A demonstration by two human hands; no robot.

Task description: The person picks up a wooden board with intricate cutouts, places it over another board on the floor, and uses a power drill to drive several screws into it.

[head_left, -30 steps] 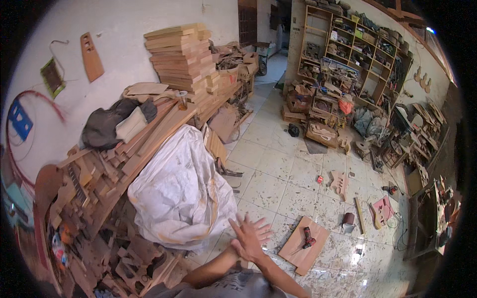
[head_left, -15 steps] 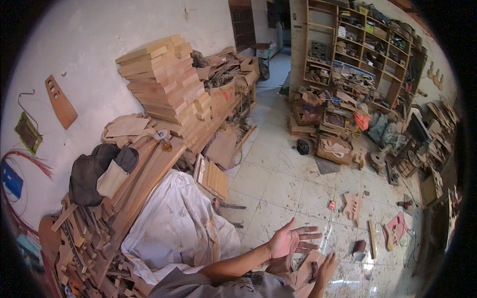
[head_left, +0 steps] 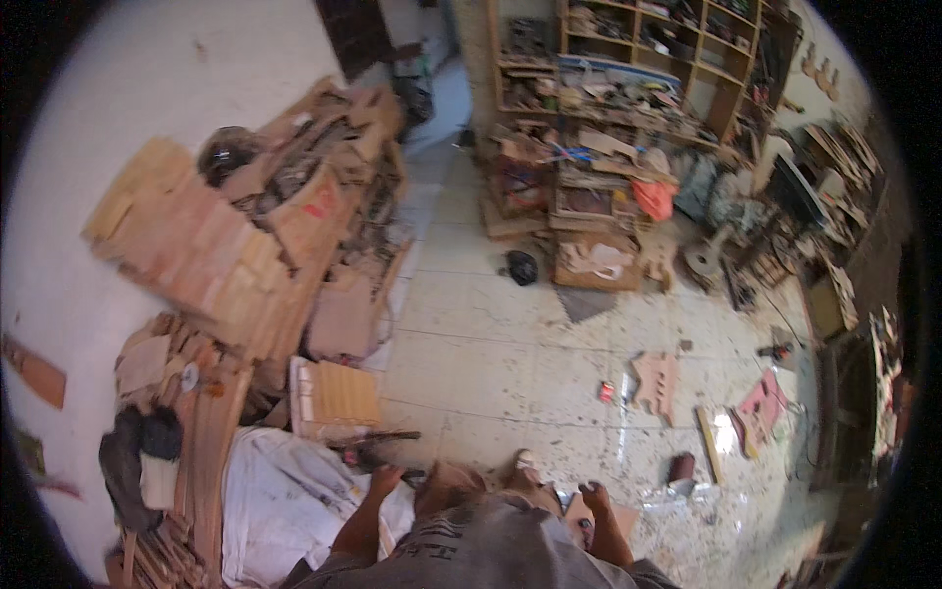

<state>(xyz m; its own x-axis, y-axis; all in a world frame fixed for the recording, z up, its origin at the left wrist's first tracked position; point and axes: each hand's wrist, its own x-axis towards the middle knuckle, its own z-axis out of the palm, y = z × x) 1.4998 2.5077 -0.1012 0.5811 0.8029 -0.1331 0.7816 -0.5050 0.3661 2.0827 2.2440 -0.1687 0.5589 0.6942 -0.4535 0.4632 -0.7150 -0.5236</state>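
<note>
My left hand [head_left: 386, 479] hangs low beside my left leg, above the edge of a white cloth sheet [head_left: 285, 506]. Its fingers are small and smeared, so their pose is unclear. Close beyond it lie dark metal tools [head_left: 378, 448] on the floor. My right hand [head_left: 594, 496] is on the other side of my body with its fingers curled in, and nothing shows in it. Under my right forearm is a flat brown board [head_left: 618, 518], partly covered by the arm. A small dark red object [head_left: 586, 530] sits against that board.
Stacked timber blocks [head_left: 196, 245] and a long plank bench [head_left: 211, 452] line the left wall. A pale wood stack [head_left: 339, 395] stands by the sheet. Guitar-shaped wood cutouts [head_left: 655, 385] and a yellowish stick [head_left: 708, 447] lie on the tiles. Cluttered shelves [head_left: 638, 59] stand at the back.
Both hands have dropped and parted: the left moved left from in front of me to my side, the right moved slightly left and its spread fingers curled. The view has swung right.
</note>
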